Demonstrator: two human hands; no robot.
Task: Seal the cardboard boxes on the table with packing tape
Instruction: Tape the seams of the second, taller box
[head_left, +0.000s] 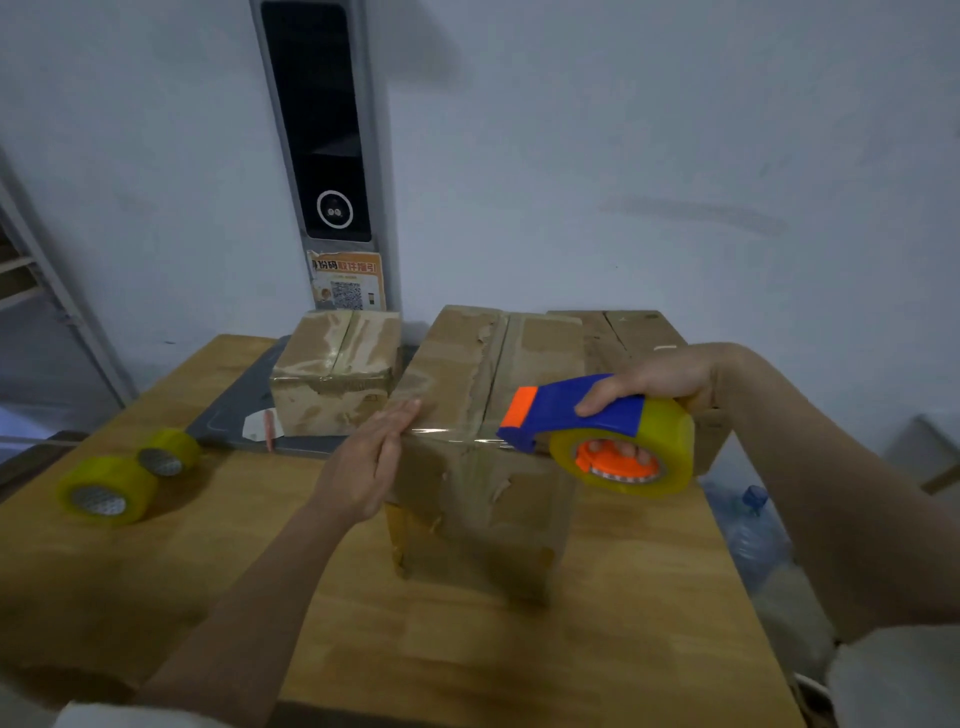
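Observation:
A large worn cardboard box (483, 467) stands mid-table, its top flaps closed. My right hand (654, 382) grips a blue and orange tape dispenser (597, 431) with a yellowish roll, held at the box's near top edge. A clear strip of tape runs from the dispenser leftward along that edge. My left hand (371, 460) lies flat with fingers straight against the box's near left corner, pressing the tape end. A smaller taped box (332, 371) sits behind on the left. Another box (634, 338) stands behind on the right.
Two spare yellow tape rolls (106, 491) (169, 452) lie at the table's left. A grey mat (244, 410) with a pen and paper lies under the small box. The wooden table (597, 649) ends at the right, where water bottles (753, 530) lie on the floor. A wall stands close behind.

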